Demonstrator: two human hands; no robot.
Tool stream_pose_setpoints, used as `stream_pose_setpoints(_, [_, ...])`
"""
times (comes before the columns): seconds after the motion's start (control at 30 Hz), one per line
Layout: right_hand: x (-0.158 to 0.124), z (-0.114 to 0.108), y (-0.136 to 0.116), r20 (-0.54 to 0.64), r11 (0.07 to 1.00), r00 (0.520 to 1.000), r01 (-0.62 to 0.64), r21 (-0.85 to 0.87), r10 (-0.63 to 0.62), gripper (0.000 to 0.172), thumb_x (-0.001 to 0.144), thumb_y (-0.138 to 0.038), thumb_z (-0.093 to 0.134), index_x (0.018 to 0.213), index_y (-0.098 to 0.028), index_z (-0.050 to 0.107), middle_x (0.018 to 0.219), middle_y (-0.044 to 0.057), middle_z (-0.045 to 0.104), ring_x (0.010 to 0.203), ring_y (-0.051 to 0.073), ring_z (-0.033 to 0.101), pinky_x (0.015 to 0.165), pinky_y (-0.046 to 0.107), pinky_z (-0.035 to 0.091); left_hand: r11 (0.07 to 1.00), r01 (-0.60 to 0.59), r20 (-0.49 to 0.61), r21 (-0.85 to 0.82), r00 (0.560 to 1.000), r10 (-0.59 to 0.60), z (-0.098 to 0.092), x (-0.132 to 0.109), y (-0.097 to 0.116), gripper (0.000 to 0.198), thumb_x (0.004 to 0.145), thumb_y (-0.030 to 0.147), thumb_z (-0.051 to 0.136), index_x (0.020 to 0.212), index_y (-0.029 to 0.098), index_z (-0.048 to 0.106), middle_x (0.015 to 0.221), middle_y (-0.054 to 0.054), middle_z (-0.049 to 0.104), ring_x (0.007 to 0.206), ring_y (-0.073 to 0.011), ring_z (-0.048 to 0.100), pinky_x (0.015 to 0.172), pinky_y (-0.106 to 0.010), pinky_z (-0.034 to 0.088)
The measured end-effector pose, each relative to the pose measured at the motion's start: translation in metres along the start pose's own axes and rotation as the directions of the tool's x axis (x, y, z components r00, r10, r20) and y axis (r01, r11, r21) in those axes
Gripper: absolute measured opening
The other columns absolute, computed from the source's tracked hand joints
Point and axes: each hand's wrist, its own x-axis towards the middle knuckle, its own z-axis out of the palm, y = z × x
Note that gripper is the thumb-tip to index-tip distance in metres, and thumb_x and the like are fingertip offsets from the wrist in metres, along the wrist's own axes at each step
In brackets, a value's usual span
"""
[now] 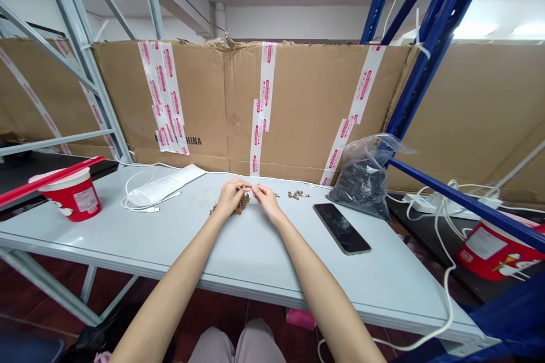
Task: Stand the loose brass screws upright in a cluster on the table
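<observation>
My left hand (232, 194) is closed in a pinch above a pile of small brown pieces (242, 205) on the grey table. Close beside it, my right hand (264, 198) pinches too, its fingertips nearly meeting those of the left. Whatever lies between the fingertips is too small to name. A smaller group of brown pieces (298, 195) lies to the right of my hands, near the cardboard. A few more bits show just beside my right hand.
A black phone (342, 228) and a clear bag of black items (361, 181) are on the right. A red and white bucket (79, 195) and a white cable (140, 206) by a white packet (166, 185) are at left. Cardboard (298, 108) stands behind the table (162, 244).
</observation>
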Motion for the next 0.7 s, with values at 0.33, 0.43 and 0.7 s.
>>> stream_pose_setpoints(0.33, [-0.0007, -0.0008, -0.0012, 0.013, 0.998, 1.000, -0.025, 0.053, 0.025, 0.036, 0.076, -0.048, 0.045, 0.057, -0.019, 0.043, 0.054, -0.003, 0.039, 0.050, 0.010, 0.034, 0.052, 0.022, 0.028, 0.998, 0.014, 0.002, -0.068, 1.000, -0.014, 0.0010, 0.0007, 0.0013, 0.016, 0.075, 0.023, 0.053, 0.079, 0.019, 0.068, 0.082, -0.005, 0.066, 0.082, -0.0171, 0.055, 0.077, -0.029, 0.041])
stream_pose_setpoints(0.43, [-0.0015, -0.0013, -0.0031, 0.008, 0.996, 0.999, -0.034, 0.086, 0.033, 0.035, 0.077, -0.048, 0.045, 0.058, -0.019, 0.044, 0.054, -0.003, 0.039, 0.051, 0.010, 0.035, 0.052, 0.022, 0.029, 0.964, 0.155, 0.012, -0.217, 0.988, -0.156, 0.0019, 0.0014, 0.0029, 0.018, 0.071, 0.027, 0.057, 0.082, 0.017, 0.068, 0.084, -0.005, 0.066, 0.077, -0.0164, 0.057, 0.067, -0.026, 0.043])
stream_pose_setpoints(0.7, [-0.0028, -0.0006, -0.0080, 0.022, 0.985, 0.997, -0.072, 0.158, 0.069, 0.036, 0.075, -0.051, 0.047, 0.059, -0.018, 0.047, 0.057, -0.002, 0.043, 0.052, 0.010, 0.037, 0.053, 0.022, 0.031, 0.896, 0.295, 0.044, -0.332, 0.954, -0.297, 0.0022, 0.0026, 0.0039, 0.022, 0.065, 0.033, 0.062, 0.077, 0.015, 0.068, 0.081, -0.007, 0.068, 0.069, -0.0161, 0.059, 0.062, -0.026, 0.045])
